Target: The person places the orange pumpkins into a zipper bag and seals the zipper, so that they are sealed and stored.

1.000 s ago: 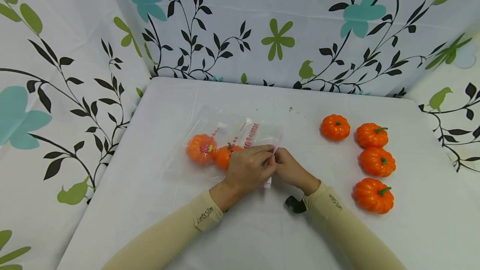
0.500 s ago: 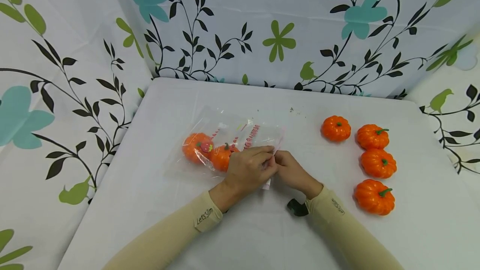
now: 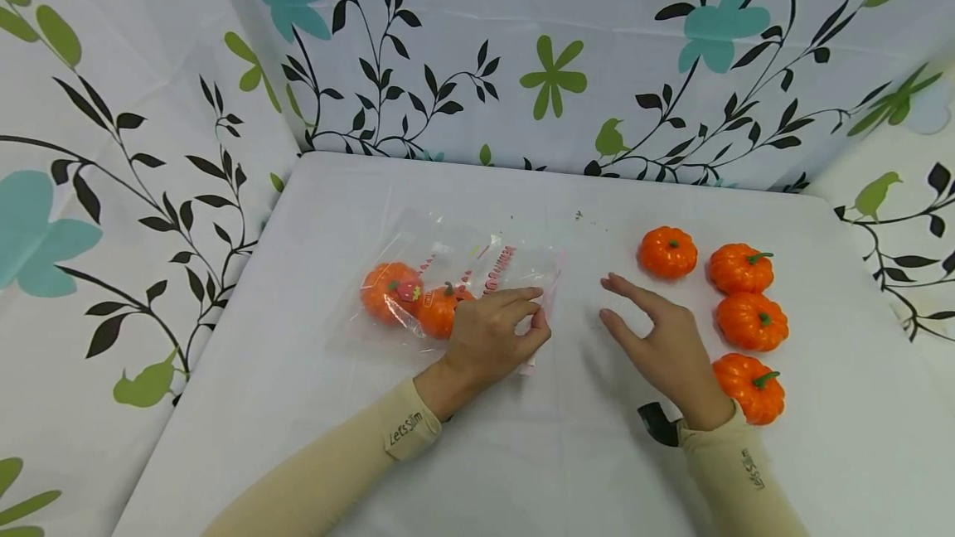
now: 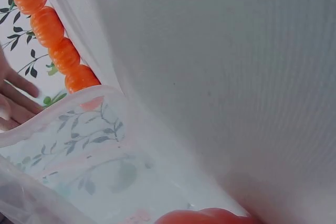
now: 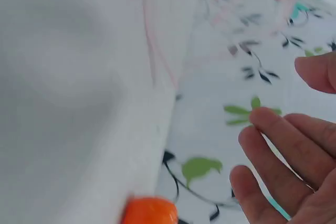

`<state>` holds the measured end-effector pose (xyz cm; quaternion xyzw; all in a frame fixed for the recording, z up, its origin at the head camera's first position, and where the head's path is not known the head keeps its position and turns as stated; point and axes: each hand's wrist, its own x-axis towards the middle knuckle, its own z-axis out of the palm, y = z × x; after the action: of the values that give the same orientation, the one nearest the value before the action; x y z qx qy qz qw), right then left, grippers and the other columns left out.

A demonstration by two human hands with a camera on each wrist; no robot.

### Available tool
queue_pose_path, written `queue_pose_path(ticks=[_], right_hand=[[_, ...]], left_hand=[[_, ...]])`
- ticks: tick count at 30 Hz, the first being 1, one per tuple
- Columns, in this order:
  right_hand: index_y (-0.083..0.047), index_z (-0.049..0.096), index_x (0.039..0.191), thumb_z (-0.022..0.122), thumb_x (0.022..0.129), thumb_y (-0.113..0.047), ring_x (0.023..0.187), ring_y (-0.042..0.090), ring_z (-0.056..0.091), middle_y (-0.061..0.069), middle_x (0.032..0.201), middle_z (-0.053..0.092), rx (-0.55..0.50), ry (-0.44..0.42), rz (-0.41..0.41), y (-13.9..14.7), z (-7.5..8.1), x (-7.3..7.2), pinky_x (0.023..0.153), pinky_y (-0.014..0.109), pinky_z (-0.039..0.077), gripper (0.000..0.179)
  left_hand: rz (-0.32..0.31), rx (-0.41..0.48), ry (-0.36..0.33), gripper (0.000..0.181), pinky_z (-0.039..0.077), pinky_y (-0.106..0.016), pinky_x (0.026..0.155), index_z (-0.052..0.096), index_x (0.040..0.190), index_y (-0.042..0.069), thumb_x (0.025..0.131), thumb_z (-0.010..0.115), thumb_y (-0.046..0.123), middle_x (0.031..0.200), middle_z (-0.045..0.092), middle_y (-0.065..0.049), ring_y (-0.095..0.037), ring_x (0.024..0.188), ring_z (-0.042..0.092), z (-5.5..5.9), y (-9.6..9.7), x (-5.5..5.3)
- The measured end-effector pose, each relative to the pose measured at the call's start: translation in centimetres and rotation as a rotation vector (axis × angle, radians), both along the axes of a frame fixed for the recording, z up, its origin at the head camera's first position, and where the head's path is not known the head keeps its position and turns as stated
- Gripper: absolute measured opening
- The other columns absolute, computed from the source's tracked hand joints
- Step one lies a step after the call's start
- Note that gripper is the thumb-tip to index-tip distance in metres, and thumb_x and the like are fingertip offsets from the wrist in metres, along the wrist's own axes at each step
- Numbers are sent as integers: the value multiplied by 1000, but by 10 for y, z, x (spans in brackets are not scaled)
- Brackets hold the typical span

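A clear plastic zip bag (image 3: 406, 239) with red print lies on the table, two small orange pumpkins (image 3: 438, 311) inside it. My left hand (image 3: 492, 336) pinches the bag's pink-edged mouth between thumb and fingers; the left wrist view shows that mouth (image 4: 100, 90) gaping. To the right, my right hand (image 3: 664, 346) hovers with fingers and thumb spread, holding nothing. It is nearest to the loose pumpkins and partly covers the front pumpkin (image 3: 757, 396). Behind that one sit a pumpkin (image 3: 752, 321), another pumpkin (image 3: 741, 268) and a far-left pumpkin (image 3: 667, 253).
The white table (image 3: 298, 272) meets a leaf-and-flower patterned curtain (image 3: 462, 48) at its back and sides. A dark wrist camera (image 3: 658, 423) sits at the right cuff, just above the tabletop.
My right hand has let go of the bag's mouth and moved right toward the loose pumpkins, its fingers now spread. The bagged pumpkins have shifted slightly left. My left hand stays in place.
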<state>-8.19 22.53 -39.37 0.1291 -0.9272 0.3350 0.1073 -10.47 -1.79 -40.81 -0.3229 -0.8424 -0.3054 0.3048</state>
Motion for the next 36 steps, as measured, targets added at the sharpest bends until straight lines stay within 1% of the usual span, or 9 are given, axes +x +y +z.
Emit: queue_pose_path(ticks=[4,8,12,15,20,24,28,32,36], right_hand=[[-11,49,150,82,85,-24,135,35,50,11,146,55,32,49,-127,22,12,11,105,60,42,74],[-15,23,162,89,75,-29,149,36,27,14,163,30,48,27,-184,40,21,20,116,61,25,110],[-15,5,164,96,65,-31,154,33,3,11,169,5,90,19,-232,57,24,25,120,59,11,136],[-13,-7,162,95,63,-42,154,34,-7,10,169,-11,122,-68,-324,69,28,30,117,65,9,146],[-8,-26,155,84,69,-62,150,46,-14,18,163,-28,130,-326,-476,89,32,39,104,76,16,150],[0,-33,149,78,71,-68,142,63,-3,33,156,-29,134,-536,-520,107,31,43,96,80,23,151],[8,-32,146,76,72,-71,135,69,7,46,151,-17,169,-690,-520,121,26,45,95,80,28,153],[16,-25,145,75,73,-72,132,68,17,50,148,0,206,-767,-475,129,18,46,97,78,31,151],[22,-14,145,74,74,-70,128,66,25,50,146,13,224,-800,-418,134,12,48,97,77,34,147]], left_hand=[[-3,9,-6,11,59,-26,65,81,84,6,81,73,13,98,77,-4,-16,89,75,0,2,1],[7,7,-8,10,59,-26,63,81,83,7,81,73,14,98,77,-4,-15,89,75,-1,3,1],[11,3,-13,11,59,-26,64,81,84,7,81,74,14,98,77,-3,-16,89,75,-2,3,1],[10,4,-14,10,59,-26,64,81,83,7,81,74,14,98,77,-4,-16,88,75,-1,3,1],[12,0,-14,10,59,-27,63,80,83,7,81,74,13,98,77,-3,-15,88,75,-1,3,2],[17,-3,-16,9,58,-25,61,81,83,7,81,74,14,98,77,-3,-15,88,75,0,4,2],[22,-1,-14,8,57,-23,58,81,82,6,79,78,13,98,77,-4,-16,87,75,0,4,2],[20,0,-16,8,55,-21,57,80,83,6,78,79,12,99,77,-4,-17,86,75,1,5,2],[18,-3,-24,10,55,-21,58,80,83,5,81,76,14,100,77,-5,-17,87,75,1,4,1]])
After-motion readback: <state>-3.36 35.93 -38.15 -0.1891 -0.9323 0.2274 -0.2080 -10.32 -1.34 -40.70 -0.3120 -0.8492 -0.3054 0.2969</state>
